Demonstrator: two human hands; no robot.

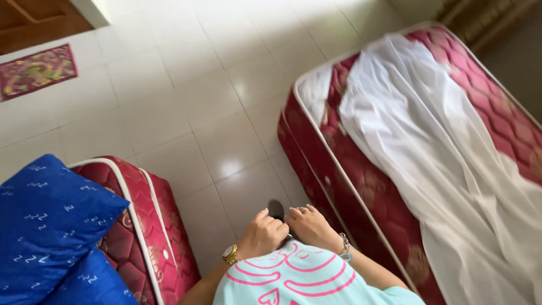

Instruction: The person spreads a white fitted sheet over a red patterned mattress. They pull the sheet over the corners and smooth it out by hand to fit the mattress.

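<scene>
White, thin, softly creased sheet fabric (446,164) is seen draped along the length of a quilted crimson mattress with white piping (361,192), which lies at the right of the scene and runs from near to far. One far corner of this mattress is covered by the sheet, while the quilted top is left bare along the far right edge.

At the near middle, the left hand (262,234) and the right hand (310,226) are held close together, just touching, in front of a pale turquoise garment with pink line print (293,279). Both are curled narrow around a small dark object (276,210), of which only a rounded tip is shown above the fingers; what it is cannot be told. A gold-coloured wristwatch (230,254) is worn on the left wrist, a silvery bracelet (345,247) on the right wrist and a ring on a right finger.

At the near left, a second quilted crimson mattress (149,226) is seen, with a plump royal-blue pillow bearing small white marks (48,226) laid on it.

Glossy white square floor tiles (192,101) are spread between the two mattresses, with daylight reflected in them. At the far left, a flat patterned red mat (35,70) is laid before a brown wooden door (39,20).
</scene>
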